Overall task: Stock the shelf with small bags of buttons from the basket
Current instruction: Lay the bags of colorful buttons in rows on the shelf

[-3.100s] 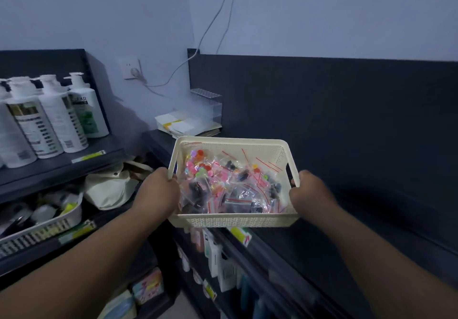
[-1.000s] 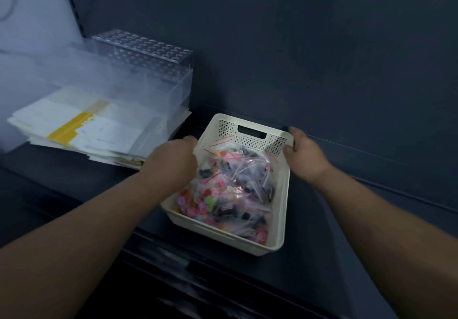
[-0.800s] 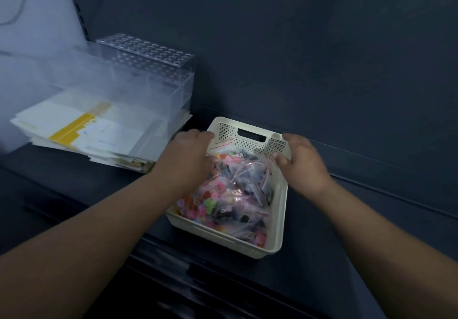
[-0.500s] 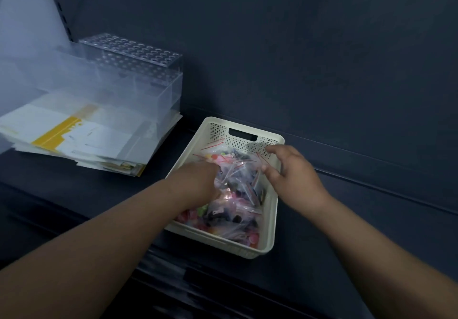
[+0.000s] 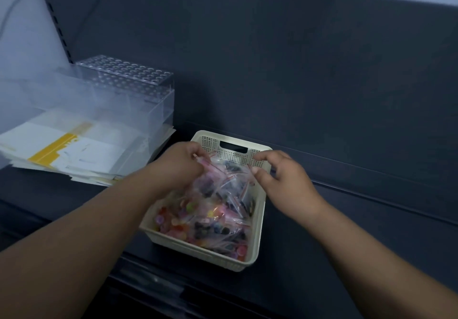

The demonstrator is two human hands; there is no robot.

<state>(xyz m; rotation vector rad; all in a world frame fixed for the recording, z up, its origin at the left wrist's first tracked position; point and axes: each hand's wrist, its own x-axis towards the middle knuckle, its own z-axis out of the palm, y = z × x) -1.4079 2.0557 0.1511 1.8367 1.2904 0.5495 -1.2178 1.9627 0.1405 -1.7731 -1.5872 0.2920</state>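
A cream plastic basket (image 5: 207,253) stands on the dark shelf (image 5: 334,224), its handle cut-out toward the back panel. It is heaped with small clear zip bags of coloured buttons (image 5: 198,222). My left hand (image 5: 178,167) is over the basket's back left, fingers closed on a clump of bags (image 5: 223,182) lifted a little above the heap. My right hand (image 5: 280,180) is at the back right, thumb and fingertips pinching the same clump's far edge.
A stack of white and yellow papers (image 5: 71,150) lies on the shelf to the left, with a clear plastic box (image 5: 124,95) with a perforated top on it. The dark back panel (image 5: 272,58) rises right behind the basket.
The basket was carried, set down on the shelf and released. Both hands left its rim, went into the bags, and now lift a clump toward the back.
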